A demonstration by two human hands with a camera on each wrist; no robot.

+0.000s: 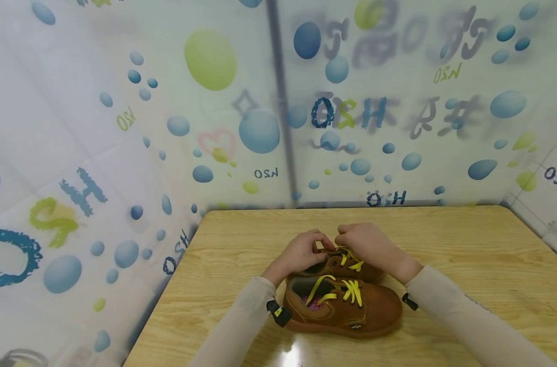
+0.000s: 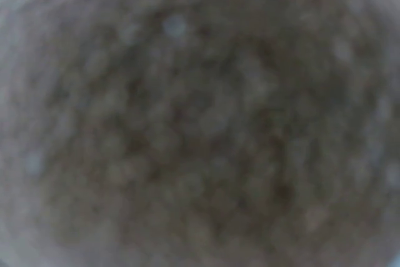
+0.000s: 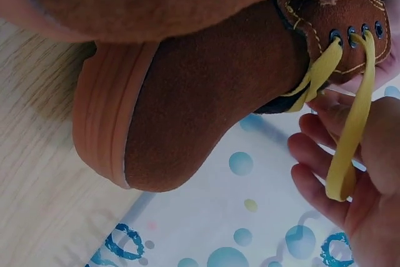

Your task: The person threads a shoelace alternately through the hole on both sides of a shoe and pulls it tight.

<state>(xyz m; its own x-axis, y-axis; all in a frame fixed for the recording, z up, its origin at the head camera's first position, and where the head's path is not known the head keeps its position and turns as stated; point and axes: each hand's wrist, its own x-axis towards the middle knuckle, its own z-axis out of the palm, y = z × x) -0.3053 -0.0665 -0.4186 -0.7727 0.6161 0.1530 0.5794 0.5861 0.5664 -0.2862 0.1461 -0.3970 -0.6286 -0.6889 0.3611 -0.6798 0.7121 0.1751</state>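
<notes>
Two brown lace-up shoes lie side by side on the table, toes to the right. Both hands are at the far shoe (image 1: pixel 337 265), partly hidden behind the near shoe (image 1: pixel 374 306). At its opening, my left hand (image 1: pixel 303 251) grips the upper edge beside the eyelets with curved fingers. Above the lacing is my right hand (image 1: pixel 370 244); in the right wrist view its thumb and fingers pinch the yellow shoelace (image 3: pixel 353 136), which loops down from the eyelets. The near shoe has its own yellow lace (image 1: pixel 353 291), one loose end hanging over the opening. The left wrist view is only a brownish blur.
The wooden table (image 1: pixel 241 229) extends around the shoes. Behind and beside it are white walls (image 1: pixel 241 188) printed with blue and green drops. Dark camera straps sit on both wrists, close to the near shoe's heel and toe.
</notes>
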